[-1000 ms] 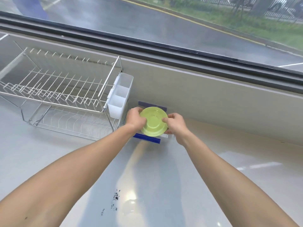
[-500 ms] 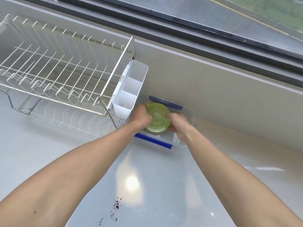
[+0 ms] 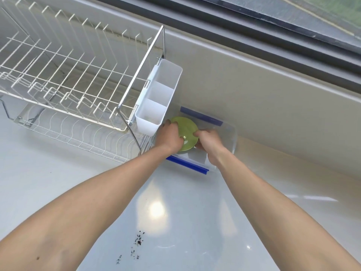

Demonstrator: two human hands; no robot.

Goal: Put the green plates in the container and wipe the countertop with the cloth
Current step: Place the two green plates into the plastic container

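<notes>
**Green plate held inside the clear container**

Both hands grip one green plate (image 3: 185, 130) within the clear container (image 3: 232, 137), at twelve o'clock on the countertop (image 3: 58, 182). The left hand (image 3: 170, 137) clamps its nine o'clock rim, the right hand (image 3: 207, 140) its three o'clock rim. Dark crumbs (image 3: 137, 241) lie at six o'clock; the dish rack (image 3: 78, 75) stands at ten o'clock.

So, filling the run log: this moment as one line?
both hands hold green plate | inside clear container | crumbs unwiped
</notes>
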